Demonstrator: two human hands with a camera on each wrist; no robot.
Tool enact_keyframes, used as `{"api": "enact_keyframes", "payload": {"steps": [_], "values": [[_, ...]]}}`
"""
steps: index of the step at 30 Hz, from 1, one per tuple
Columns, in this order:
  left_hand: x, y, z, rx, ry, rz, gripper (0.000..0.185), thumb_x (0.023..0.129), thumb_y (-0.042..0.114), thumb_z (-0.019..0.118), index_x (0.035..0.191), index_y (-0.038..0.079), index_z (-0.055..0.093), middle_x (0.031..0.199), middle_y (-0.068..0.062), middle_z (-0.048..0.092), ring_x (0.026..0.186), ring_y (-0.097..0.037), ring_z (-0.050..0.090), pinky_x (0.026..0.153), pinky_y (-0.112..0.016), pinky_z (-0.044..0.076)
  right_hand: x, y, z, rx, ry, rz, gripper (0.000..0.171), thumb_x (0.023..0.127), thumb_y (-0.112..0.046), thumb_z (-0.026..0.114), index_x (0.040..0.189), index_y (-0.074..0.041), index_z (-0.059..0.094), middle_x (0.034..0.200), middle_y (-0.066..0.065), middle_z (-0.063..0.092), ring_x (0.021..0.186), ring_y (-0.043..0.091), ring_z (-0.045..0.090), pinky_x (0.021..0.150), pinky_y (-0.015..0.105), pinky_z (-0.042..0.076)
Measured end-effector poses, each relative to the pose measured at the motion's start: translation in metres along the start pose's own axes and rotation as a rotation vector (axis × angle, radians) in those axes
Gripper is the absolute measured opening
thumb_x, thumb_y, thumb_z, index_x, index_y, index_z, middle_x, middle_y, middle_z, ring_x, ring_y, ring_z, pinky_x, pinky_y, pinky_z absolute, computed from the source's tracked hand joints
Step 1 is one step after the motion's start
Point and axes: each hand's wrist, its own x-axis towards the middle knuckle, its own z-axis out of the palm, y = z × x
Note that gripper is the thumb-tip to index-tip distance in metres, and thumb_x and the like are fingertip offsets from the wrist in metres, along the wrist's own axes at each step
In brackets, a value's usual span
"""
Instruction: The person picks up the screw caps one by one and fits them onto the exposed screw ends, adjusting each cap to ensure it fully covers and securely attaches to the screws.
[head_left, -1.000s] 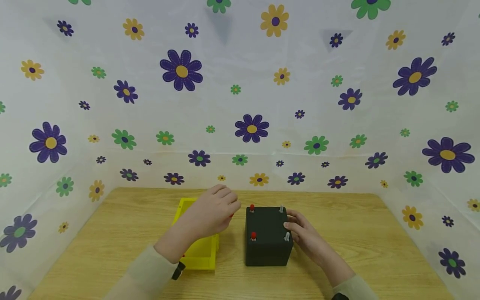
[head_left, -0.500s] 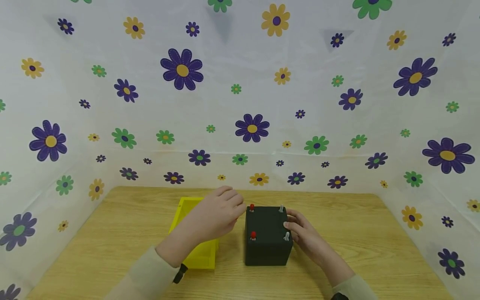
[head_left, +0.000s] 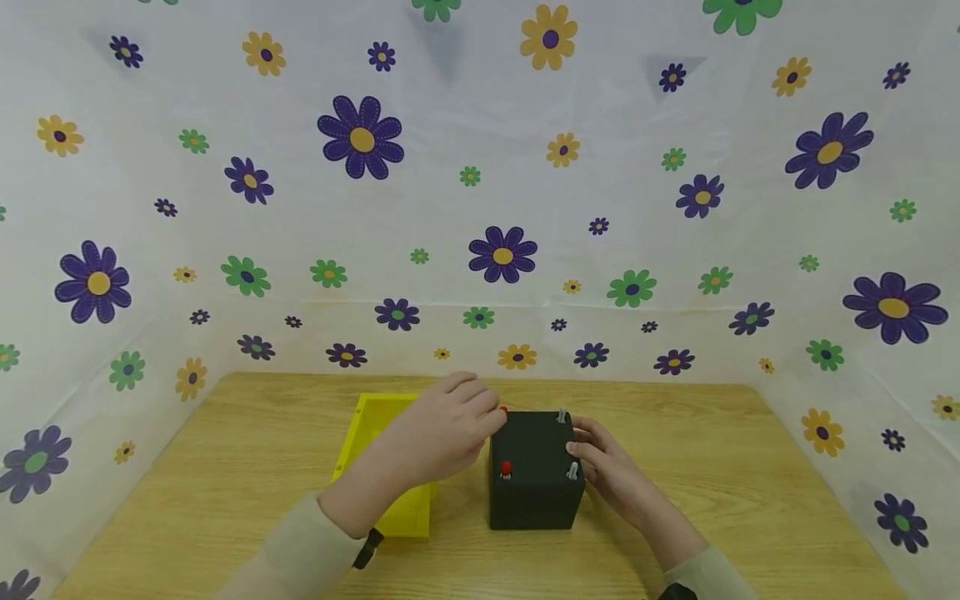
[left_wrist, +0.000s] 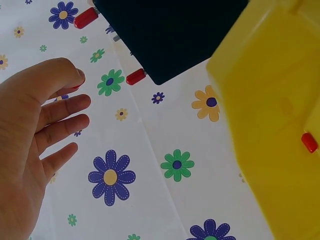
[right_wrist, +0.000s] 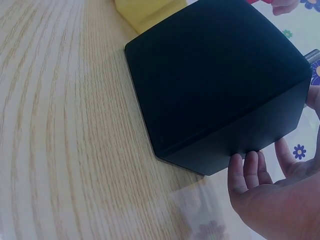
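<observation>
Centrally on the pale wood-grain table (head_left: 225, 467) sits a matte black cube (head_left: 534, 483), square-edged, its faces dull and unreflective. Four small pegs stand up from its top: two glossy red caps on the left side, the near one (head_left: 506, 469) plainly visible, and two bare metal studs on the right, the near one (head_left: 573, 472) threaded-looking. Left hand (head_left: 442, 429) hovers at the cube's far left corner, fingertips at the far red cap (head_left: 503, 411); from the wrist view thumb and forefinger pinch something small and red, the other fingers (left_wrist: 65, 131) loosely extended. Right hand (head_left: 611, 467) rests against the cube's right face, fingers (right_wrist: 245, 172) straight and flat on the surface, thumb near the upper edge by the studs; it clasps nothing. Just left of the cube, a shallow yellow plastic tray (head_left: 378, 492), smooth-walled and rectangular, with one red cap (left_wrist: 309, 142) lying inside. Surrounding walls: white sheet (head_left: 675, 250) printed with purple, green and yellow flowers.
</observation>
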Motion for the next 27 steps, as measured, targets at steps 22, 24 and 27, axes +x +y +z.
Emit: {"api": "enact_keyframes", "payload": {"steps": [22, 24, 27], "values": [[0.013, 0.012, -0.005, -0.008, -0.055, 0.003, 0.019, 0.094, 0.026, 0.08, 0.11, 0.021, 0.073, 0.111, 0.005, 0.077, 0.109, -0.016, 0.07, 0.115, -0.035, 0.051, 0.001, 0.0, 0.0, -0.002, 0.004, 0.008, 0.064, 0.106, -0.022, 0.056, 0.162, -0.007, 0.03, 0.163, 0.022, 0.037, 0.126, 0.018, 0.057, 0.111, 0.031, 0.046], [0.015, 0.013, -0.006, -0.013, -0.06, 0.003, 0.019, 0.094, 0.026, 0.08, 0.111, 0.021, 0.073, 0.112, 0.005, 0.077, 0.11, -0.016, 0.07, 0.116, -0.035, 0.051, 0.001, 0.0, 0.0, -0.005, 0.006, 0.012, 0.064, 0.106, -0.023, 0.056, 0.162, -0.007, 0.03, 0.163, 0.022, 0.037, 0.127, 0.019, 0.056, 0.114, 0.034, 0.044], [0.017, 0.015, -0.006, -0.022, -0.059, 0.006, 0.019, 0.094, 0.025, 0.079, 0.111, 0.021, 0.073, 0.113, 0.006, 0.077, 0.111, -0.016, 0.07, 0.116, -0.035, 0.051, 0.0, 0.0, 0.0, -0.007, 0.004, 0.011, 0.064, 0.106, -0.024, 0.056, 0.162, -0.007, 0.03, 0.163, 0.022, 0.037, 0.129, 0.02, 0.056, 0.117, 0.037, 0.043]]}}
